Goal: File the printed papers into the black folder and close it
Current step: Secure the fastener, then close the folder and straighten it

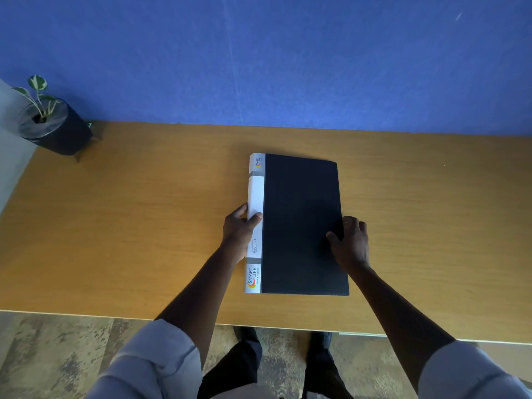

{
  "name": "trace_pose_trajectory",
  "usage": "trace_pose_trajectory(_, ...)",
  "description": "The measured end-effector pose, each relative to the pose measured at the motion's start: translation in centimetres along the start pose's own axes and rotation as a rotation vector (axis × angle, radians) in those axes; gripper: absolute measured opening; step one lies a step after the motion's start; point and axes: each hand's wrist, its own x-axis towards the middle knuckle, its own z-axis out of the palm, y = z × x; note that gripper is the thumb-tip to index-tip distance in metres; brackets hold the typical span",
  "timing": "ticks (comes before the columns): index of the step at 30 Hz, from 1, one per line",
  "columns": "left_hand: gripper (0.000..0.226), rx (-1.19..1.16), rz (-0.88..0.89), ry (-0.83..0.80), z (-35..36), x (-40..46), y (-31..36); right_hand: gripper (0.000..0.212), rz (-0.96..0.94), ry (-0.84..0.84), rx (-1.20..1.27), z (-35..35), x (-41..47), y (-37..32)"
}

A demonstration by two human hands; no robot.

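The black folder [302,214] lies closed and flat on the wooden table [144,226], its white labelled spine on the left side. My left hand [237,230] grips the spine edge, thumb resting on top of the white strip. My right hand [351,243] holds the folder's right edge, thumb on the black cover and fingers curled around the side. No printed papers are visible outside the folder.
A small potted plant [51,122] in a black pot stands at the table's far left corner. A blue wall [288,59] runs behind the table. The table's near edge is just in front of my legs and shoes.
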Motion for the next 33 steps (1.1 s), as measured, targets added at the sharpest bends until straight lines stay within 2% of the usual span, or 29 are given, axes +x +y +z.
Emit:
trace_pose_trajectory(5, 0.028, -0.037, -0.014, -0.041, -1.8, 0.5, 0.6, 0.065, 0.038, -0.006, 0.119, 0.3, 0.6, -0.9)
trace_pose_trajectory(8, 0.023, -0.078, -0.020, -0.044, -3.6, 1.3, 0.5, 0.066, 0.054, -0.050, 0.218, 1.0, 1.0, -2.5)
trace_pose_trajectory(17, 0.040, 0.001, 0.036, 0.040, -11.5, 4.6, 1.6, 0.064, 0.012, -0.179, 0.307, 5.6, 1.9, -9.6)
trace_pose_trajectory(22, 0.046, 0.161, 0.105, 0.113, -15.9, 7.5, 2.2, 0.066, -0.043, -0.233, 0.308, 8.6, 2.8, -13.5)
trace_pose_trajectory(33, 0.038, 0.557, 0.214, 0.249, -21.7, 13.1, 3.6, 0.063, -0.136, -0.260, 0.234, 13.6, 5.4, -20.1)
